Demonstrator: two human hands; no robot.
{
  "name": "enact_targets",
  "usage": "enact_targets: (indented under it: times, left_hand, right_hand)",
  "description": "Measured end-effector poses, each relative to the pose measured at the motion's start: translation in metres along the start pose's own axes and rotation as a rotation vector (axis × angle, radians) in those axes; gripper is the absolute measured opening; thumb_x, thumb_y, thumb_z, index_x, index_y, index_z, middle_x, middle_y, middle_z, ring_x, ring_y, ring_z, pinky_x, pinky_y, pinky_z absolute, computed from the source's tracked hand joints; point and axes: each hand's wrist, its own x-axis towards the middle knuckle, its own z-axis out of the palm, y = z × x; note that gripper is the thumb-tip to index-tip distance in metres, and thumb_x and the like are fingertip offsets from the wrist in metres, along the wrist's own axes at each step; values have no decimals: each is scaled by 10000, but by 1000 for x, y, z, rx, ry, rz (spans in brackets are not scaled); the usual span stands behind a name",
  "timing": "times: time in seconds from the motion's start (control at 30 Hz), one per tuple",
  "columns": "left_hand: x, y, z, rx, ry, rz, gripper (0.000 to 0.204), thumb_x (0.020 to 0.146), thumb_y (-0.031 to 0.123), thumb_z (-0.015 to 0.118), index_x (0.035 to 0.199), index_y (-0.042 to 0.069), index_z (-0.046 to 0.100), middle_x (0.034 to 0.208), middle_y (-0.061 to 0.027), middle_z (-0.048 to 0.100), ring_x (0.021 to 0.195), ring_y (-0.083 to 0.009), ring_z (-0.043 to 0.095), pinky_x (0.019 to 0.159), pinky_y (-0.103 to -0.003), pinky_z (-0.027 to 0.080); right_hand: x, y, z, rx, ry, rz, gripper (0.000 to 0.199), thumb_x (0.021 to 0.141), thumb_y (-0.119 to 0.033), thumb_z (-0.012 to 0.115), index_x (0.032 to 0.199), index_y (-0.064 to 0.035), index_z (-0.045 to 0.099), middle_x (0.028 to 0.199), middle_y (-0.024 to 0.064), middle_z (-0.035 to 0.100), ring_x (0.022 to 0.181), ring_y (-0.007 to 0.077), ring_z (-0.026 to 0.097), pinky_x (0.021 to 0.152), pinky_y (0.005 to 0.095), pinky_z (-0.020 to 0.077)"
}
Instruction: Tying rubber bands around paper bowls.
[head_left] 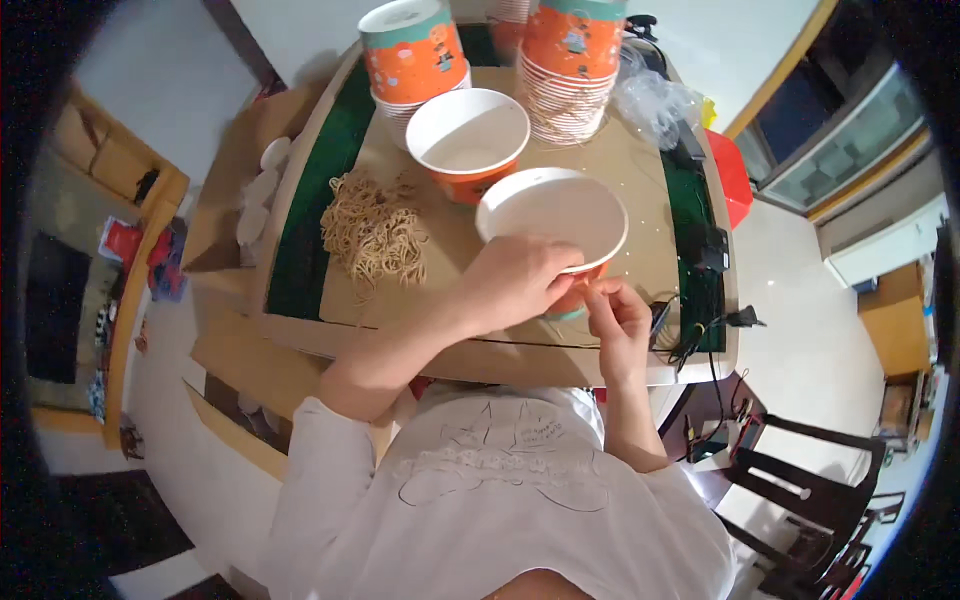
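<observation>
A white-lined paper tub (565, 205) with an orange and green outside stands near the table's front edge. My left hand (525, 280) lies across its near side, fingers curled closed at the rim and front wall. At the tub's right front, my right hand (622, 318) pinches with thumb and forefinger close to the left fingertips. What lies in that pinch is too small to make out. A second paper tub (468, 135) stands just behind, its mouth up. Left of the tubs rests a loose heap of tan cords (375, 235).
Two tall stacks of orange and green paper tubs (415, 55) (570, 60) stand upside down at the back, cords hanging on the right one. A crumpled clear plastic bag (655, 105) lies at back right. Black cables and an adapter (712, 248) line the right edge. An open cardboard box (215, 220) is at left.
</observation>
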Motion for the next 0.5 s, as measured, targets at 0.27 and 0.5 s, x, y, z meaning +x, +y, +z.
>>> enact_targets:
  times: [0.27, 0.5]
  left_hand:
    - [-23, 13, 1, -426, 90, -299, 238, 785, -8, 543, 1012, 23, 606, 858, -171, 633, 733, -281, 634, 645, -357, 487]
    - [-25, 1, 15, -438, 64, -313, 235, 800, 14, 570, 1033, 2, 601, 867, -157, 644, 720, -241, 644, 638, -331, 491]
  right_hand:
    - [10, 38, 8, 173, -179, -67, 52, 903, -41, 545, 879, 0, 563, 923, 28, 553, 835, 97, 568, 788, 253, 472]
    - [15, 38, 8, 77, -197, -39, 68, 894, -55, 555, 862, 4, 550, 916, 35, 549, 843, 136, 605, 772, 284, 494]
